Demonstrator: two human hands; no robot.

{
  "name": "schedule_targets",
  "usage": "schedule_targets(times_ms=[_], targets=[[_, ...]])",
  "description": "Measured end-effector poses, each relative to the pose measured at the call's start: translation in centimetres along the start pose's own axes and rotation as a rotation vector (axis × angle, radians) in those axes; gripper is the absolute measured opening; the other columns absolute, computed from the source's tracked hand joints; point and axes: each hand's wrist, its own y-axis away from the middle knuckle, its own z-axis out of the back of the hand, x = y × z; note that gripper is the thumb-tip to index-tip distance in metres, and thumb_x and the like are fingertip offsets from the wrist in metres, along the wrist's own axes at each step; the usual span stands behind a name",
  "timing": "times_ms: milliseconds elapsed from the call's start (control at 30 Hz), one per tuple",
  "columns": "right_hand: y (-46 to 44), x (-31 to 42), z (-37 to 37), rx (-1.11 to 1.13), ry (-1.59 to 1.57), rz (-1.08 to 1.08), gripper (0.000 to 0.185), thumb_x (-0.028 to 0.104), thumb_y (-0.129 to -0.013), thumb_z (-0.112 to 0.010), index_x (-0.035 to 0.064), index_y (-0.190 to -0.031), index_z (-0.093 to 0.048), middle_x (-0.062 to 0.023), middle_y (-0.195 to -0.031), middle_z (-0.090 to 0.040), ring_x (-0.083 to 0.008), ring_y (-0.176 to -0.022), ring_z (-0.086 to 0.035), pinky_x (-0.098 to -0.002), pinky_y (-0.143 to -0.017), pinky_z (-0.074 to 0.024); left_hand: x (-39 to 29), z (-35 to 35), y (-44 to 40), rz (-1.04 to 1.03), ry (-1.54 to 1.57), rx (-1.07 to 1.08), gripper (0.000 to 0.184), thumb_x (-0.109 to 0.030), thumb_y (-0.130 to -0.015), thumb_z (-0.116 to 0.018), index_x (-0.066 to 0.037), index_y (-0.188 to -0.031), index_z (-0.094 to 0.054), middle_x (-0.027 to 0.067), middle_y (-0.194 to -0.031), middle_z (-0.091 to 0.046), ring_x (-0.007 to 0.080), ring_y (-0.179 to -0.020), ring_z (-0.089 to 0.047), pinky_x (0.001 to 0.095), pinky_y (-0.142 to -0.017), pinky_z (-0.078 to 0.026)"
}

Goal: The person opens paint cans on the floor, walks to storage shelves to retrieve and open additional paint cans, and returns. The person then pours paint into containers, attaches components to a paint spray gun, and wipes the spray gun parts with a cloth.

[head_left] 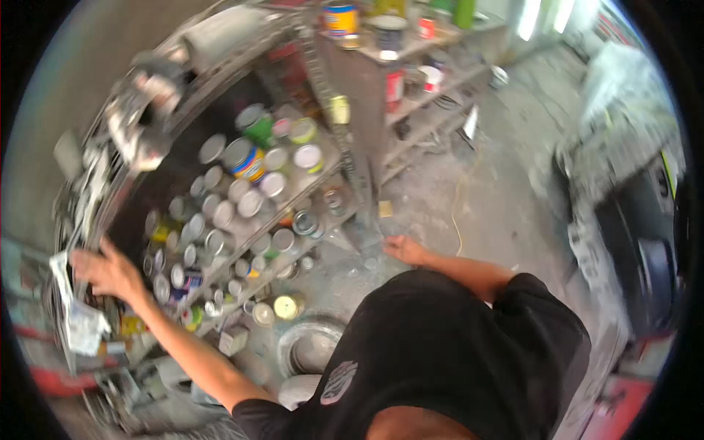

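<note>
My left hand [110,273] reaches out at the left end of a metal shelf rack [293,192], fingers spread and nothing in it. Just beside it hangs a crumpled white sheet [84,323] on the rack's edge. To its right, many paint cans stand on the shelves, among them a blue and yellow can [246,160] and a white-lidded can [308,157]. My right hand [403,249] is low near the middle, over the floor by the rack's right corner; its fingers are blurred and partly curled, and I cannot make out anything in them.
Another shelf [418,132] with cans stands at the top. A tire [304,348] lies on the floor beside me. A thin cord [456,213] runs across the floor [506,176]. A car part under plastic sheeting [623,117] is at the right.
</note>
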Motion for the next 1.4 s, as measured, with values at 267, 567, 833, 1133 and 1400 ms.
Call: schedule_targets(times_ms=[267,567,833,1133,1400], targets=[[0.6,0.0,1.8,-0.044,-0.073,-0.163,0.048,0.034,-0.101,-0.064,0.0038,-0.138,-0.064,-0.026,-0.111,-0.075,-0.0383,-0.105,-0.072,-0.0446,-0.096,-0.0551,-1.0,0.3,0.4,0.079,0.072,-0.011,0.093,-0.076,-0.104,-0.024,-0.013,-0.17,-0.012,0.015,-0.177,-0.013,0.0413,-0.161,-0.015,0.0793,-0.114,-0.021],[0.6,-1.5,3.9,0.014,-0.159,-0.189,0.046,0.032,-0.101,-0.064,0.0021,-0.136,-0.064,-0.027,-0.115,-0.074,-0.0408,-0.109,-0.071,-0.047,-0.097,-0.0551,-1.1,0.5,1.0,-0.04,-0.213,-0.084,0.094,-0.075,-0.104,-0.026,-0.006,-0.168,-0.02,0.019,-0.174,-0.022,0.0385,-0.157,-0.029,0.0793,-0.105,-0.035],[-0.6,-3.7,3.2,-0.047,-0.069,-0.135,0.048,0.036,-0.102,-0.062,0.0026,-0.136,-0.065,-0.0269,-0.122,-0.072,-0.0396,-0.111,-0.071,-0.0465,-0.098,-0.0553,0.1,0.0,2.0,-0.069,-0.146,-0.04,0.098,-0.076,-0.102,-0.034,-0.009,-0.17,-0.011,0.0182,-0.174,-0.02,0.0384,-0.16,-0.023,0.0829,-0.107,-0.029],[-1.8,-6.1,3.6,-0.047,-0.14,0.0,0.046,0.037,-0.098,-0.065,0.003,-0.128,-0.07,-0.0261,-0.119,-0.072,-0.0426,-0.107,-0.07,-0.0483,-0.094,-0.0556,-4.3,3.2,10.8,-0.064,0.243,0.349,0.102,-0.062,-0.1,-0.059,0.001,-0.167,-0.013,0.0239,-0.169,-0.031,0.0471,-0.154,-0.031,0.0605,-0.123,-0.026],[0.6,-10.5,6.4,-0.118,-0.261,-0.171,0.048,0.039,-0.095,-0.067,0.0054,-0.131,-0.069,-0.0248,-0.125,-0.071,-0.0412,-0.114,-0.069,-0.049,-0.1,-0.0539,-17.9,7.6,23.6,0.195,0.955,0.841,0.058,-0.029,-0.104,-0.067,0.009,-0.147,-0.053,0.0244,-0.132,-0.067,0.0313,-0.114,-0.067,0.0405,-0.098,-0.053]])
